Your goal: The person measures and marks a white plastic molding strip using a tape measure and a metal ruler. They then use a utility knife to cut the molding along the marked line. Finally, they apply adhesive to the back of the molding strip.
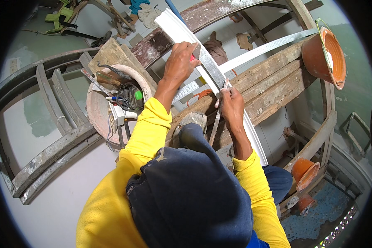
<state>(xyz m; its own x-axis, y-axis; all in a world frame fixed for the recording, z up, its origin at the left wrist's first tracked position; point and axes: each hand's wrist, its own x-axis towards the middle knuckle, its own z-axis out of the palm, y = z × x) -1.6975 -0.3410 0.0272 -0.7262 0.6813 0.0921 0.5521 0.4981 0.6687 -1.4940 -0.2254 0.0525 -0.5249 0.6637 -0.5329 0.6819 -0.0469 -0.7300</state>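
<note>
A long white moulding strip (pixel 172 28) lies slantwise in front of me, over rough wooden planks. My left hand (pixel 181 62) is closed on a flat tool with a red grip and a grey metal blade (pixel 211 68), which looks like a square. Its blade rests along the moulding. Closer to me, my right hand (pixel 232 104) pinches a slim, pointed marking tool (pixel 226 83) by the blade's end, with its tip on or just above the moulding. A thin long strip (pixel 215 126) shows below that hand; whether it belongs to the tool is unclear.
Left of my arm stands a whitened bucket (pixel 96 105) full of hand tools and wires. Curved grey frames (pixel 49 163) lean beyond it. Wooden planks (pixel 273 93) run to the right, with an orange bucket (pixel 312 56) at their end. A perforated metal strip (pixel 273 45) crosses behind.
</note>
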